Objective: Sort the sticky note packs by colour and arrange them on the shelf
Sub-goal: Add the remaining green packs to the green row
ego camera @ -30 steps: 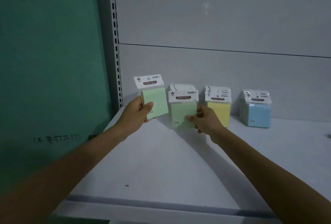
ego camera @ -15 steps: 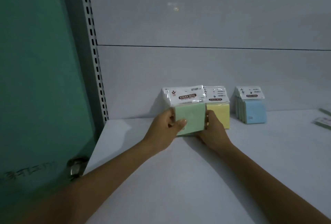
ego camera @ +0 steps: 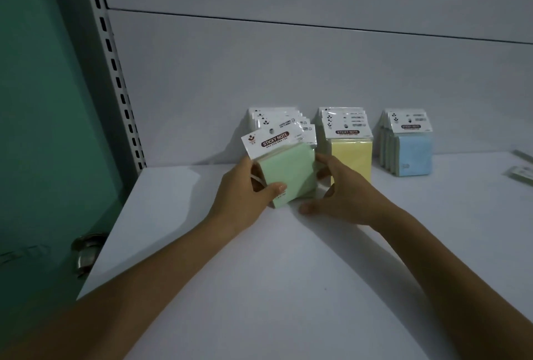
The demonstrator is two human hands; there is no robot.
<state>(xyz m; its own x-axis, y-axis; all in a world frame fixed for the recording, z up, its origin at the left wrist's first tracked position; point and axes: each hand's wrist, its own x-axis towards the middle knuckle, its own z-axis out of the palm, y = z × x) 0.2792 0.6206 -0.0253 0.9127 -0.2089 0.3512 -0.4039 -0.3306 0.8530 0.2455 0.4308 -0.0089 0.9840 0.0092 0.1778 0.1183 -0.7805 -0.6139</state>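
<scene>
A row of green sticky note packs [ego camera: 291, 169] stands on the white shelf [ego camera: 259, 273] against the back wall. My left hand [ego camera: 245, 195] grips the front green pack, thumb across its face, and the pack tilts to the left. My right hand [ego camera: 340, 198] is at the right side of the green row with fingers spread; its thumb rests on the shelf. Right of it stands a row of yellow packs [ego camera: 350, 158], and further right a row of blue packs [ego camera: 412, 155].
A slotted metal upright [ego camera: 115, 71] and a green panel [ego camera: 37, 100] with a metal knob [ego camera: 86, 253] border the shelf on the left. Loose packs [ego camera: 522, 172] lie at the far right edge.
The green pack in my left hand has come to the front of the green row and now tilts left. My right hand has loosened from the row's right side. The camera has moved closer.
</scene>
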